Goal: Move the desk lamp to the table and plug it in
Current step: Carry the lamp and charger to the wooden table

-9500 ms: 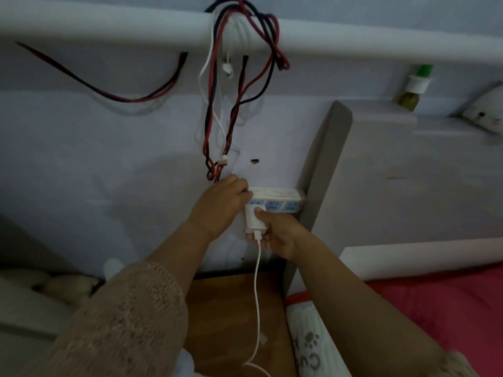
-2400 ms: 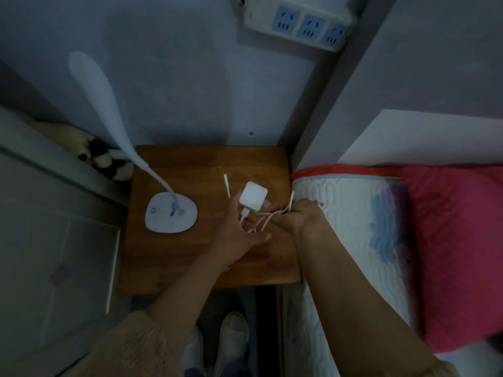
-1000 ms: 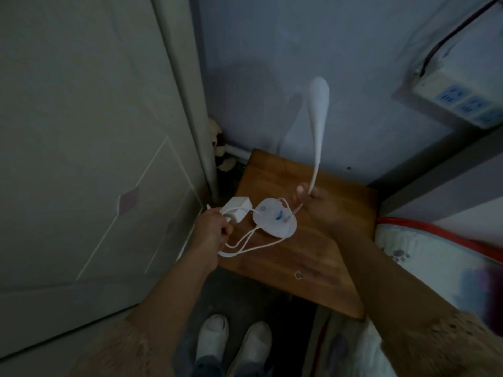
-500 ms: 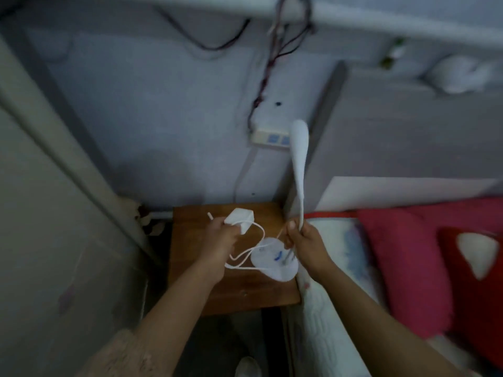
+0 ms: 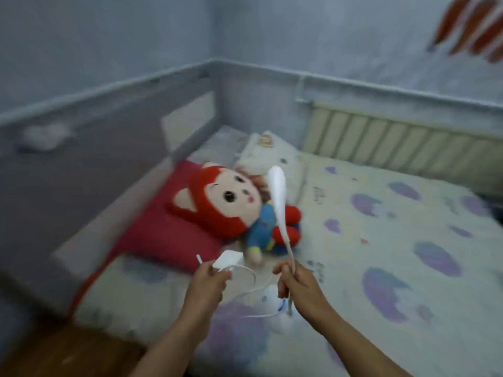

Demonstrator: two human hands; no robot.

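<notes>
The white desk lamp [image 5: 278,197] hangs in the air over the bed, its slim head pointing up and its round base [image 5: 275,303] low between my hands. My right hand [image 5: 295,281] is closed around the thin gooseneck just above the base. My left hand [image 5: 208,278] grips the white plug adapter [image 5: 227,260], with the white cable [image 5: 251,284] looping from it to the base. No table or socket is in view.
A bed with a purple-spotted sheet [image 5: 408,254] fills the right and middle. A red-haired plush doll [image 5: 231,202] lies on a red pillow [image 5: 163,232] by the grey headboard [image 5: 81,159]. A radiator [image 5: 394,140] lines the far wall. Wooden surface [image 5: 68,355] at bottom left.
The view has swung right, from the wooden nightstand and wall socket to the bed. Both hands still carry the lamp and plug adapter, now over the mattress.
</notes>
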